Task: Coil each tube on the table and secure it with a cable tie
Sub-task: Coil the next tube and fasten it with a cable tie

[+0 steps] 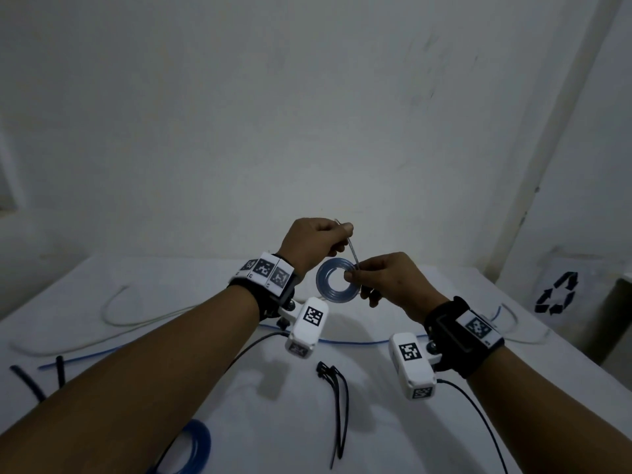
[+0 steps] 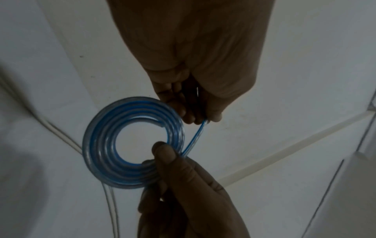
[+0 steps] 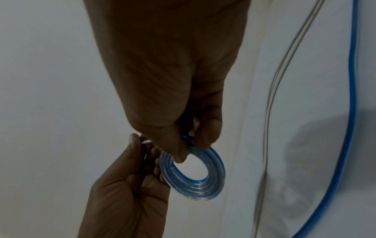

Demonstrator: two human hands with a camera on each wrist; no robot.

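At the far left of the head view a white tube [image 1: 113, 316] lies loose on the table [image 1: 393, 439], with black tube ends [image 1: 30, 381] below it and a blue coil [image 1: 195, 443] at the bottom edge. A long blue tube [image 1: 359, 342] runs uncoiled across the middle of the table.

My left hand [image 1: 316, 242], just left of centre and raised, has its fingers curled round the free tail [image 2: 194, 138] of a clear, blue-striped tube and draws it up and away from the coil. In the left wrist view that tail runs straight between the two hands.

The coiled tube [image 1: 337, 280] hangs in the air at the centre of the head view, above the table and touching neither it nor the other tubes. It looks light and springy to me: thin plastic that will want to unwind as soon as the pinch loosens, and smooth enough to slip. I judge the best hold to be across all the turns at one spot on the rim.

My right hand [image 1: 388, 280], right of centre, does that, thumb and forefinger pinching the rim on its right side.

Black cable ties [image 1: 337, 405] lie on the table below, untouched.
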